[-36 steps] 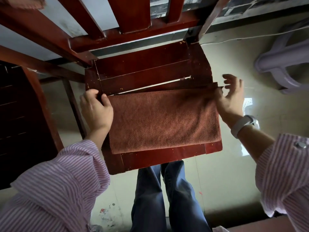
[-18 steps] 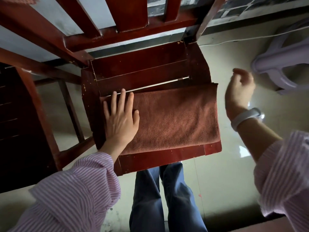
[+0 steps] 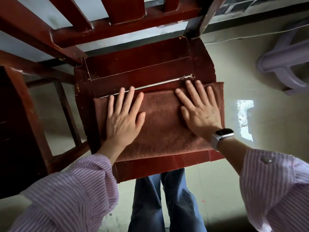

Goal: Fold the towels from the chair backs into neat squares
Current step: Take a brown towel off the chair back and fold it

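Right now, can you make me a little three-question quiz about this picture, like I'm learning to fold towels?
1. True or false: both hands lie flat on the brown towel.
2. What does the towel rest on? A) the floor B) the red wooden chair seat C) the purple stool
3. Which wrist wears the watch?

Key:
1. True: the left hand and right hand press it with straight fingers.
2. B
3. The right wrist.
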`<state>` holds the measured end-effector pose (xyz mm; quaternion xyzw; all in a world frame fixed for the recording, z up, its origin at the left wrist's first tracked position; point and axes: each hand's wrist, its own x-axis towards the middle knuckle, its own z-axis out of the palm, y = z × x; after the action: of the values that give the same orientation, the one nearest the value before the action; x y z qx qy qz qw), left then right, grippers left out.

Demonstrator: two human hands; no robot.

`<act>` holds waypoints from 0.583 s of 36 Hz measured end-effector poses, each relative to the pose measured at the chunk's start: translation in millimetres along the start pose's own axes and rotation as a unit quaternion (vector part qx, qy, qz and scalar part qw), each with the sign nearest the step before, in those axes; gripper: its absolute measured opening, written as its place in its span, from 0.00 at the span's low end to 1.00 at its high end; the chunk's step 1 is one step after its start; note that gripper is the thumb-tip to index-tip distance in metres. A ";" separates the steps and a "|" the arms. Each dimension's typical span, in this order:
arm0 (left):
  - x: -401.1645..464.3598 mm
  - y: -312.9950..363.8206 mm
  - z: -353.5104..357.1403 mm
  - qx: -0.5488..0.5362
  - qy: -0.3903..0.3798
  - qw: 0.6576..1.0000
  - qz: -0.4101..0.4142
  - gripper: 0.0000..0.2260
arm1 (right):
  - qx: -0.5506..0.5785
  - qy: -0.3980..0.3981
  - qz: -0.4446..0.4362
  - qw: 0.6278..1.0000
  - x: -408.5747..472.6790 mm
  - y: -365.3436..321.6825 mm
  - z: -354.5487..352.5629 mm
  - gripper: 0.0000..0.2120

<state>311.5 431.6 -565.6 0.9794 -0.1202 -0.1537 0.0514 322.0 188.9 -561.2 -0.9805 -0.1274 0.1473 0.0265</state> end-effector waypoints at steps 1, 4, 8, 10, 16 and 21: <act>-3.3 -7.5 0.8 0.004 0.000 1.000 -0.011 0.25 | -0.001 0.006 0.014 1.000 -3.2 9.1 0.8 0.25; -15.0 -28.2 0.7 0.011 -0.006 0.998 -0.057 0.26 | 0.021 -0.012 0.067 0.997 -12.4 30.4 -2.9 0.25; -20.0 -33.9 -5.3 -0.005 -0.017 0.994 -0.112 0.27 | 0.058 -0.030 0.190 0.980 -16.7 40.4 -14.0 0.28; -19.5 -24.8 -9.4 -0.015 -0.006 0.991 -0.135 0.27 | 0.078 -0.006 0.228 0.970 -16.5 32.3 -21.0 0.28; -23.2 29.3 -4.1 -0.030 0.011 0.997 -0.073 0.26 | 0.078 0.031 0.055 0.995 -16.2 -43.1 -10.3 0.28; -36.7 33.3 17.1 -0.010 0.014 0.998 -0.067 0.25 | 0.058 0.028 0.006 0.998 -23.1 -67.3 17.4 0.26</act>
<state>264.9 407.6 -566.6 0.9868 -0.0522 -0.1440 0.0523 279.2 248.3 -565.4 -0.9818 -0.1121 0.1274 0.0856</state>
